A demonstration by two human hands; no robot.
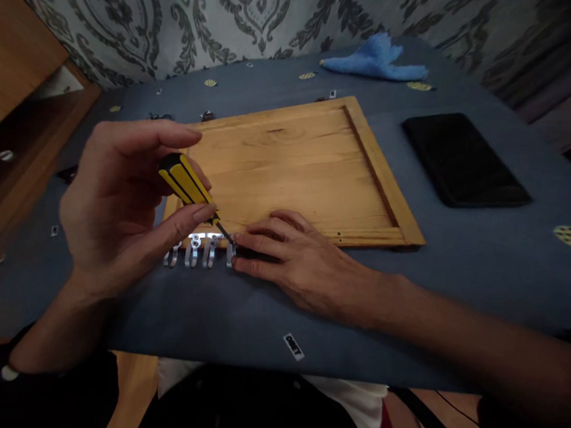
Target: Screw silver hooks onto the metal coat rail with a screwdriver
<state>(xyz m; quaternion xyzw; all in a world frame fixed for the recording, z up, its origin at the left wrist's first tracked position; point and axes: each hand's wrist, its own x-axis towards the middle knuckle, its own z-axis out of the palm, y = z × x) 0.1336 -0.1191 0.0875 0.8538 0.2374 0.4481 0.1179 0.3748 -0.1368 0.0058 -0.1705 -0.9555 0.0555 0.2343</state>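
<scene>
In my left hand [128, 208] is a yellow and black screwdriver [186, 181], its handle between thumb and fingers. The shaft slants down to the right, and its tip meets a silver metal hook [231, 252] on the near edge of a wooden framed panel [289, 168]. My right hand [306, 262] rests over that edge, its thumb and forefinger pinched at the same hook. Several more silver hooks [193, 253] line the edge to the left, partly behind my left thumb. Whether a screw sits under the tip is too small to tell.
A black tablet-like slab [462, 159] lies right of the panel. Behind it is a crumpled blue cloth [374, 57]. Small dark items [207, 115] sit beyond the panel's far left edge. Wooden furniture [14, 74] stands at the left, and a patterned curtain [202, 16] hangs behind the blue-covered table [197, 326].
</scene>
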